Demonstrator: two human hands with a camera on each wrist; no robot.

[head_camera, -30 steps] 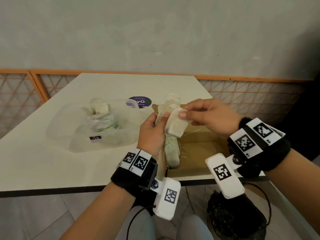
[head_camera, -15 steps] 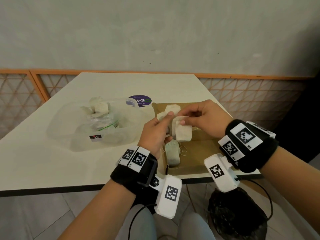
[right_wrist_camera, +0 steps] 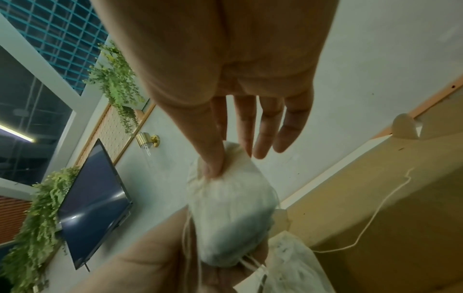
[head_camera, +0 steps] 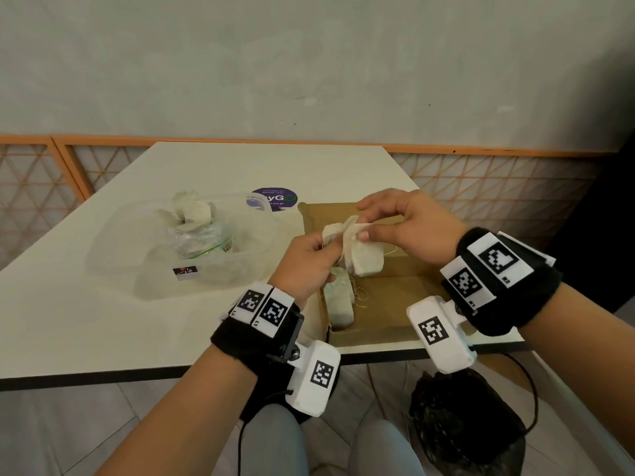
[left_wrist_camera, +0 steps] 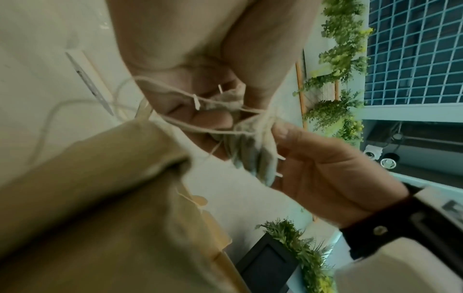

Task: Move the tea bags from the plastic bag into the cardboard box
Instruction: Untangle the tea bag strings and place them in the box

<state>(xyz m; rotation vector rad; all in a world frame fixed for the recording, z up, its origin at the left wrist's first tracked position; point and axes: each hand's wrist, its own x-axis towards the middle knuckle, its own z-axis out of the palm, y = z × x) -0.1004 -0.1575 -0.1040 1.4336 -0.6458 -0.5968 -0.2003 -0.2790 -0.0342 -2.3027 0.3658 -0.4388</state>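
Note:
Over the open cardboard box [head_camera: 395,297], my left hand [head_camera: 324,243] grips a bunch of tea bags [head_camera: 331,231] with tangled strings [left_wrist_camera: 200,126]. My right hand [head_camera: 360,231] pinches one pale tea bag [head_camera: 367,261] of that bunch between thumb and forefinger; its other fingers are straight in the right wrist view, where the tea bag [right_wrist_camera: 230,208] hangs below the thumb. One more tea bag [head_camera: 340,305] lies inside the box at its left wall. The crumpled plastic bag [head_camera: 201,242] sits to the left with more tea bags [head_camera: 192,211] on top of it.
The plastic bag lies in a clear shallow container [head_camera: 113,249] on the white table [head_camera: 86,321]. A round purple sticker [head_camera: 275,199] is behind the box. A black bag [head_camera: 464,427] sits on the floor under the table's right front corner.
Both hands have lowered the bunch of tea bags closer to the box. The right hand has shifted its pinch on the one tea bag, which now hangs lower.

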